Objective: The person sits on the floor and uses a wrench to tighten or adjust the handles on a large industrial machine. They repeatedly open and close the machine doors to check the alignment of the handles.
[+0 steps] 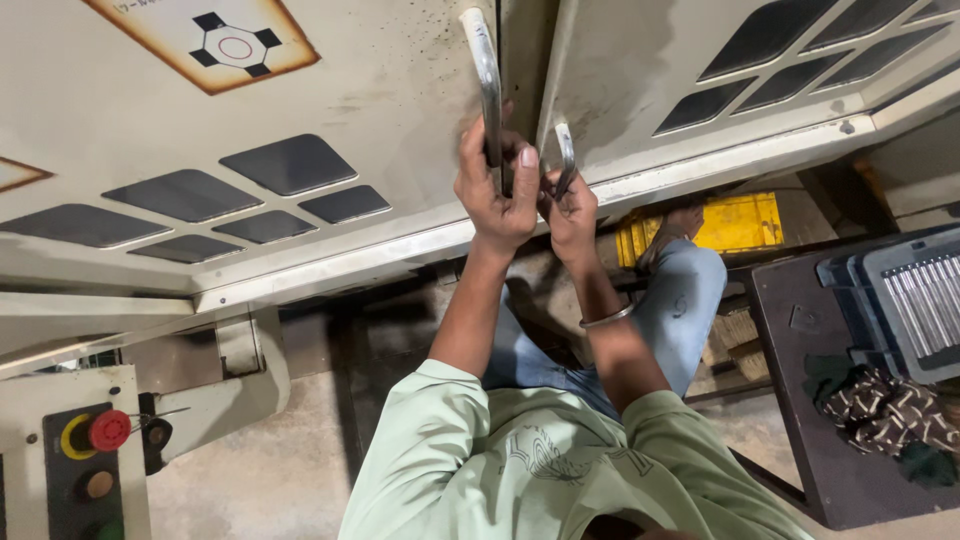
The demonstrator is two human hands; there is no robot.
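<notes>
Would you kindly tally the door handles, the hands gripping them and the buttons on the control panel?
Metal door handles: 2, the left door handle and the right door handle
Hands: 2, the left hand and the right hand
Control panel buttons: 2, the red button and the amber button
Total: 6

Single head view, looking steeply down along own arms, close on machine doors (300, 120), floor beyond

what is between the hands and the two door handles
Nothing visible. The left hand is wrapped around the long handle and the right hand grips the short handle, both in direct contact.
</notes>
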